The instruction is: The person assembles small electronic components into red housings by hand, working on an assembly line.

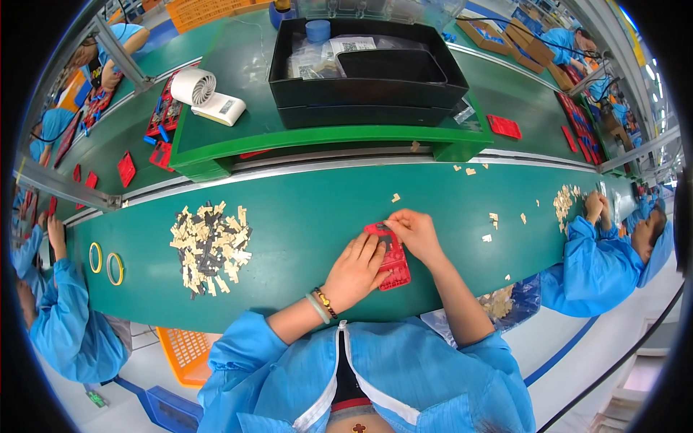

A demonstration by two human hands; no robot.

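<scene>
Red plastic tray [390, 257] lies flat on the green belt [303, 224], lower centre of the frame, just above the person's chest. Left hand [355, 273] rests flat over its left edge, fingers spread and extended, pinning it rather than gripping. Right hand [413, 232] sits at the tray's upper end, fingertips pinched together on something tiny there; too small to identify.

To do this step well: keep the left palm pressing so the tray cannot slide on the belt, seat the small part squarely with the pinch, avoid covering the slot with the thumb.

Left of centre, a loose heap of tan pieces [210, 247] with some dark ones mixed in, apart from the tray. Scattered tan bits [492, 216] to the right.

Containers: black bin [366, 72] on the green shelf, upper centre, holds clear bags, a blue tape roll and a dark inner tray. Orange crate [186, 353], lower left below the belt, contents not visible. White desk fan [203, 92] upper left. Two yellow rings [105, 263] far left. Co-workers' blue sleeves at both edges.
</scene>
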